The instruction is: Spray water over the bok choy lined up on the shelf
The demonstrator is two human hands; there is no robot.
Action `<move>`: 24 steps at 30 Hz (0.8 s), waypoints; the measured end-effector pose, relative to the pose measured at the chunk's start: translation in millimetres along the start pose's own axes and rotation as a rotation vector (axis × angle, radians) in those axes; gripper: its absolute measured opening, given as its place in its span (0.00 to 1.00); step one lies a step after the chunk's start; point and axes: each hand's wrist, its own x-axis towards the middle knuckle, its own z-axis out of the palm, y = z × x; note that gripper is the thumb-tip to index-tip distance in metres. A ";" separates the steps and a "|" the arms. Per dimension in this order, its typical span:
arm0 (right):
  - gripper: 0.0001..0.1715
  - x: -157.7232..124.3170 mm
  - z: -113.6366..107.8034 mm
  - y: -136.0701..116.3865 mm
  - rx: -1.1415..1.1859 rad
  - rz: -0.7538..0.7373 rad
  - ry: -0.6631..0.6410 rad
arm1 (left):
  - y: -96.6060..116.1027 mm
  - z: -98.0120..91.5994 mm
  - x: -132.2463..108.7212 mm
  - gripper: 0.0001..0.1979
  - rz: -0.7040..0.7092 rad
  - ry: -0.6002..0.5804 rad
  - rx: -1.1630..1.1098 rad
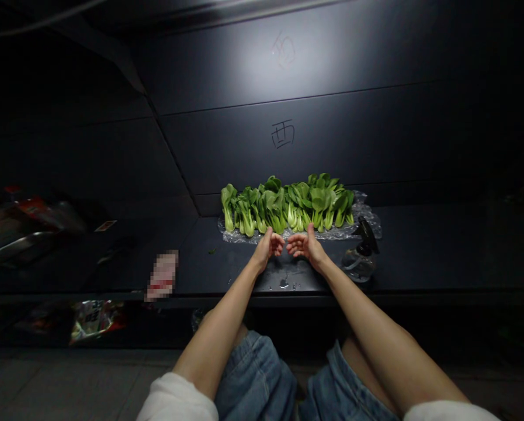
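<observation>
A row of bok choy (283,204) stands with leaves up along the back of the dark shelf, on clear plastic wrap (367,216). My left hand (267,247) is just in front of the row, palm turned inward, thumb up, fingers loosely curled and apart, holding nothing. Facing it across a small gap, my right hand (306,248) has the same pose, also with nothing in it. Close to the right forearm stands a clear spray bottle (358,262) with a black trigger head. Water drops (283,283) lie on the shelf below the hands.
The dark shelf (419,251) runs left and right, with a dark back panel (226,146) bearing handwritten characters. At left lie a blurred-out pinkish item (162,275), a small card (106,225) and a metal tray (20,245). A shiny packet (96,318) sits on the lower shelf.
</observation>
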 end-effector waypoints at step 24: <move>0.47 -1.4 -0.7 17.7 -0.154 -0.104 0.092 | -14.5 -105.2 -38.5 0.13 0.081 0.628 1.128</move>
